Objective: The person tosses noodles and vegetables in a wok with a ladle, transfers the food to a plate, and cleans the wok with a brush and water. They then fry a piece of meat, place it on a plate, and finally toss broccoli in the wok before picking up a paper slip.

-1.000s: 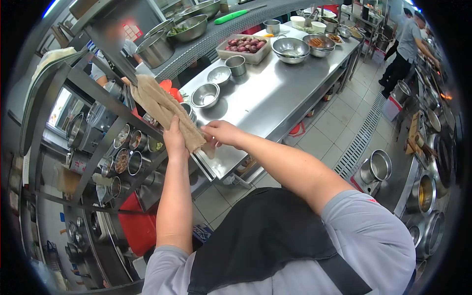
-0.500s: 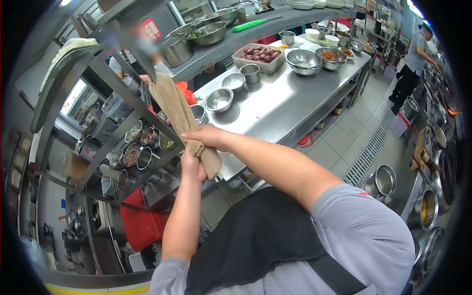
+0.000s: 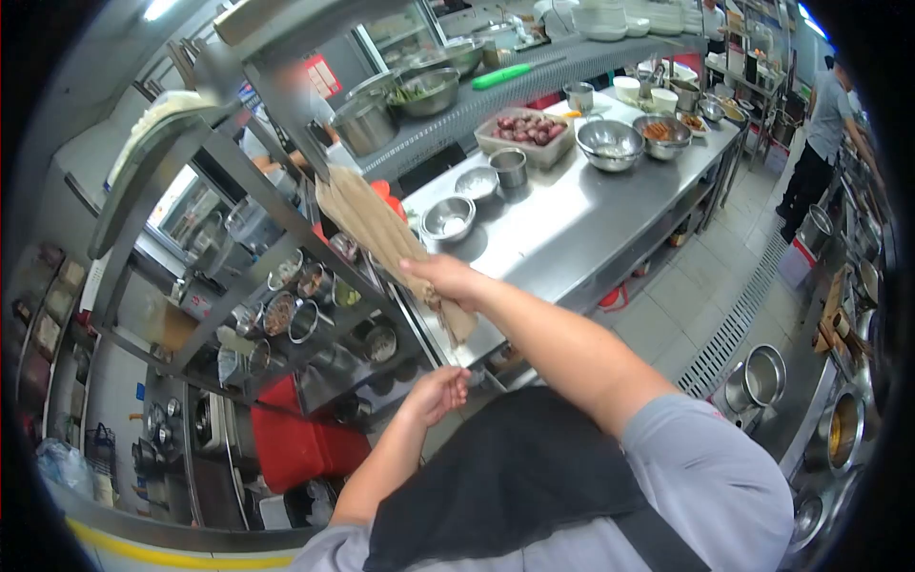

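A long tan towel (image 3: 372, 224) hangs by the metal post at the shelf corner, beside the steel counter. My right hand (image 3: 443, 281) is closed around its lower part, the end poking out below my fingers. My left hand (image 3: 438, 396) is off the towel, lower down and close to my black apron (image 3: 505, 477). Its fingers are curled in, and nothing shows in them.
On the steel counter (image 3: 562, 243) stand metal bowls (image 3: 448, 218) and a tub of red onions (image 3: 524, 133). A rack with several filled pots (image 3: 279, 313) is at left, above a red bin (image 3: 295, 439). A person (image 3: 824, 143) stands by the stoves at far right.
My left hand has let go of the towel and dropped down toward my apron. My right hand still grips the towel. The view has shifted, so the surroundings sit further right and lower.
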A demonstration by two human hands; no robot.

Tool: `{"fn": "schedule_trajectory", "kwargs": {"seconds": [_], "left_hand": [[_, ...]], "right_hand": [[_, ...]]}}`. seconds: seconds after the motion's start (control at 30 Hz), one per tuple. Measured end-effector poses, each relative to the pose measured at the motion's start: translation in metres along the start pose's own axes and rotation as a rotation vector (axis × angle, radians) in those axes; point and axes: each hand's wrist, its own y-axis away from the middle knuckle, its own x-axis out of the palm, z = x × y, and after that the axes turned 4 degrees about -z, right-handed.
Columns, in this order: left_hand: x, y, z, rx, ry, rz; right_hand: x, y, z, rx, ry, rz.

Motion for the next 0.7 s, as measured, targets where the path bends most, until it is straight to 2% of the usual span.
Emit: {"fn": "schedule_trajectory", "kwargs": {"seconds": [0.1,0.17,0.3,0.4,0.47,0.53,0.57,0.6,0.63,0.7], "left_hand": [[-0.003,0.006,-0.018,-0.03,0.038,-0.035],[-0.005,0.007,-0.033,0.134,0.046,-0.121],[-0.011,0.002,-0.041,0.242,0.137,-0.103],[-0.016,0.001,-0.02,0.156,0.005,-0.068],[-0.034,-0.005,0.02,0.005,-0.153,-0.157],[-0.07,-0.003,0.074,-0.152,-0.404,-0.155],[-0.106,-0.007,0.119,-0.257,-0.783,-0.174],[-0.155,-0.016,0.183,-0.47,-1.27,0.03],[-0.178,0.006,0.233,-0.523,-1.376,0.162],[-0.195,0.068,0.285,-0.581,-1.187,0.07]], "right_hand": [[0.008,0.006,0.002,0.004,-0.144,-0.058],[0.006,0.001,-0.006,0.036,-0.139,-0.016],[0.002,0.003,-0.004,0.055,-0.206,0.057],[-0.012,-0.004,-0.007,0.076,-0.22,0.093],[-0.02,-0.008,-0.012,0.142,-0.346,0.116],[-0.023,-0.008,-0.01,0.147,-0.343,0.14],[-0.024,-0.009,-0.011,0.141,-0.359,0.154],[-0.027,-0.011,-0.014,0.161,-0.375,0.194],[-0.028,-0.013,-0.015,0.176,-0.364,0.2],[-0.031,-0.013,-0.015,0.186,-0.41,0.254]]}}
